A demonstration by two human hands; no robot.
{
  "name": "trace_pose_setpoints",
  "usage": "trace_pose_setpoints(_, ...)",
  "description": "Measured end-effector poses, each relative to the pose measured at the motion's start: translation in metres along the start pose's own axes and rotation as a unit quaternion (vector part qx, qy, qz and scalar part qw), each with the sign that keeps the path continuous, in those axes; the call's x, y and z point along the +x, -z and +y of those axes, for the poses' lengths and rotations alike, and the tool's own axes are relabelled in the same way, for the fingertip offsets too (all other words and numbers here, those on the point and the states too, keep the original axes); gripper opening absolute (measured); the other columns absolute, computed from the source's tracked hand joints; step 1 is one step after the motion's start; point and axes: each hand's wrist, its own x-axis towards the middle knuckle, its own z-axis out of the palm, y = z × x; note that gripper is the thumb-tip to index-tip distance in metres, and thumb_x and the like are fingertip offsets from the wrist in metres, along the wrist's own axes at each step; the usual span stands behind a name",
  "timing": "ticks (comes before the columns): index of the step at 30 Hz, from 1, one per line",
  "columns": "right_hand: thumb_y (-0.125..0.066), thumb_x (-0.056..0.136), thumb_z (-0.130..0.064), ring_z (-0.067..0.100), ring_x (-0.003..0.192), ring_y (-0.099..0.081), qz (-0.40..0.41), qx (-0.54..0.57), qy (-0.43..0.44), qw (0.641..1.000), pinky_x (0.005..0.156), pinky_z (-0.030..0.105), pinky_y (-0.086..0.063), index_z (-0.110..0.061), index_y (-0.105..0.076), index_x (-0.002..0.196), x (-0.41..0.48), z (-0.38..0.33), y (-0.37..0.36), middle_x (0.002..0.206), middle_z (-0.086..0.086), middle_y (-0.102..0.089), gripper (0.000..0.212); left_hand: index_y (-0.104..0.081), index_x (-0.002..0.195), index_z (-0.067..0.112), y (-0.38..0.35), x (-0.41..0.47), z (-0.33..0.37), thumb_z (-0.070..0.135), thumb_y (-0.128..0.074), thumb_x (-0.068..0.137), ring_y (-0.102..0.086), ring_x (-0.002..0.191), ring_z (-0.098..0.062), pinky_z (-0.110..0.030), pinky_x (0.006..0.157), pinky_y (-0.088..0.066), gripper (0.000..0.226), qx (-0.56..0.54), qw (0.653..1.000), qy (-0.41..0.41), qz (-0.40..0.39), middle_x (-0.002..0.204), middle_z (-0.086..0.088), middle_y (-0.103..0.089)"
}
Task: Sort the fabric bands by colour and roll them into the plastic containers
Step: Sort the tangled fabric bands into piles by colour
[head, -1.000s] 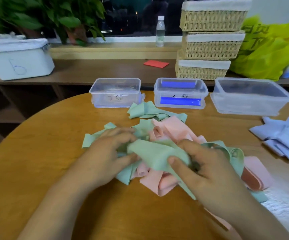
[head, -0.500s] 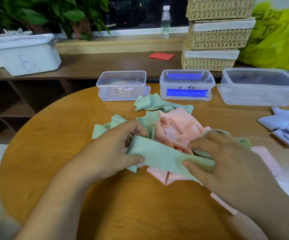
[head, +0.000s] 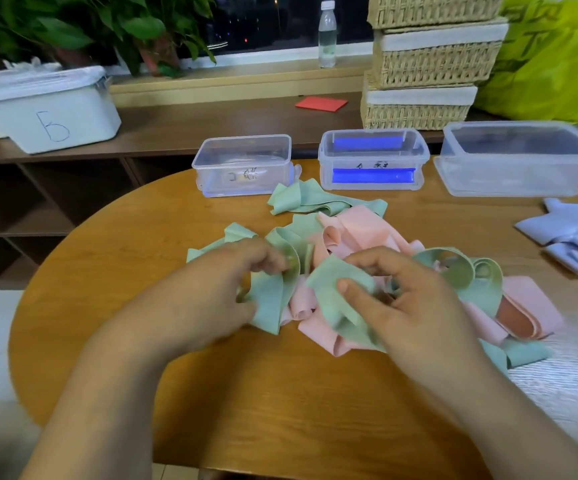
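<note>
Basically mid-sort, nothing rolled from this pile yet by my read.

- Left hand (head: 207, 299): fingers curled round a fold of green band (head: 270, 303), knuckles up.
- Right hand (head: 415, 306): thumb pressed onto another green fold, fingers bent over the top, pinching it.
- Both grips sit over the pile in the middle of the table (head: 280, 410). Likely reason: tease the green out of the pink bands (head: 360, 233) it's tangled with, then roll.
- Three clear tubs line the far edge, past the pile, presumably one per colour. The left tub (head: 242, 168) looks empty, the middle tub (head: 370, 157) has a blue band (head: 372, 176) lying along its front wall, and the big right tub (head: 519, 174) sits just beside it.
- Lilac bands (head: 575, 237) lie apart on the right, probably split off already.

Can't make out:
- Whether both hands hold one band or two; the run between them is buried in folds.
- Left fingertips are motion-blurred and the right fingertips tucked out of sight.
- Tub labels are there but unreadable.
- The right tub's inside reads dark, contents unclear.
- The lilac stack is cut by the frame edge, and the green ends run under the pink and under the right wrist.
</note>
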Motion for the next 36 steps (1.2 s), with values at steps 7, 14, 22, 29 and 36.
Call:
trace_pose_setpoints(7,-0.067,0.104,-0.017,0.023,0.088,-0.076,0.013,0.136,-0.029,0.99,0.081,0.059,-0.06,-0.034,-0.059,0.109,-0.001,-0.005,-0.001,0.104,-0.006,-0.08,0.019,-0.061,0.107,0.051,-0.009,0.004,-0.011,0.044,-0.082,0.087,-0.055,0.106,0.007,-0.024,0.087,-0.051,0.03,0.046,0.995,0.068,-0.062,0.113,0.03,-0.06)
trace_pose_setpoints(14,-0.072,0.101,-0.019,0.011,0.102,-0.076,0.031,0.138,-0.02,0.99,0.084,0.043,-0.061,-0.037,-0.064,0.12,-0.002,-0.004,-0.003,0.113,-0.012,-0.079,0.028,-0.069,0.112,0.042,0.002,0.004,0.001,0.04,-0.067,0.101,-0.066,0.089,-0.002,-0.023,0.075,-0.05,0.012,-0.141,0.984,0.024,0.103,0.099,0.02,-0.073)
trace_pose_setpoints(22,-0.073,0.097,-0.012,0.016,0.089,-0.077,0.009,0.193,-0.003,0.981,0.072,0.027,-0.061,-0.018,-0.076,0.111,-0.003,-0.016,0.003,0.1,-0.002,-0.08,0.016,-0.063,0.118,0.018,-0.017,0.011,0.035,0.021,-0.06,0.106,-0.072,0.081,-0.029,-0.04,0.078,-0.059,0.013,-0.43,0.895,-0.014,0.118,0.094,-0.016,-0.076)
trace_pose_setpoints(29,-0.077,0.093,-0.021,0.012,0.09,-0.072,0.01,0.201,-0.008,0.979,0.073,0.019,-0.054,-0.02,-0.078,0.105,-0.002,-0.017,0.002,0.1,-0.002,-0.077,0.012,-0.067,0.119,0.012,-0.023,0.012,0.05,0.02,-0.056,0.107,-0.071,0.084,-0.027,-0.033,0.078,-0.059,0.019,-0.462,0.88,-0.071,0.087,0.096,-0.012,-0.074)
trace_pose_setpoints(36,-0.078,0.093,-0.009,0.016,0.103,-0.07,0.029,0.208,0.021,0.978,0.086,0.021,-0.055,-0.026,-0.072,0.117,0.003,-0.019,0.002,0.112,-0.005,-0.075,0.031,-0.064,0.122,0.012,-0.024,0.009,0.056,0.016,-0.055,0.106,-0.071,0.081,-0.03,-0.031,0.074,-0.061,0.019,-0.463,0.877,-0.09,0.09,0.092,-0.014,-0.074)
